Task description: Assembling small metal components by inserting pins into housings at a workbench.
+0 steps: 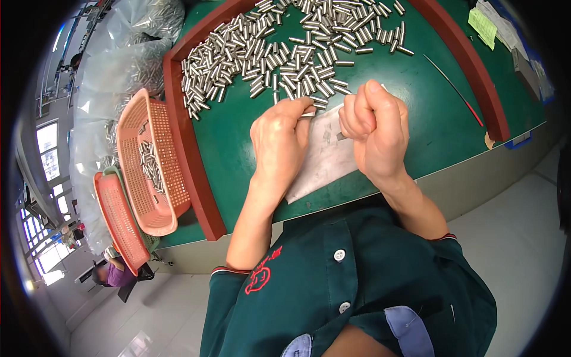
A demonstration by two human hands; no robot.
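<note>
My left hand (275,140) is closed, with a short shiny metal pin (308,113) pinched between thumb and fingertips. Close to its right, my right hand (382,128) is curled into a fist. A small grey bit (341,136) shows at the fist's left side, but what the fingers grip is mostly hidden. Both hands are over a pale, smudged cloth (324,160) lying on the green tabletop (434,134). Just beyond them spreads a big heap of loose metal pins (309,62), the nearest ones almost at my left fingertips.
Red-brown rails (189,149) border the work area. A thin rod with a red handle (473,113) lies at the right. At the left stand a pink basket (178,178) holding some pins, a second basket (116,220), and clear bags (98,71) of metal parts. A person in purple (119,273) sits farther off.
</note>
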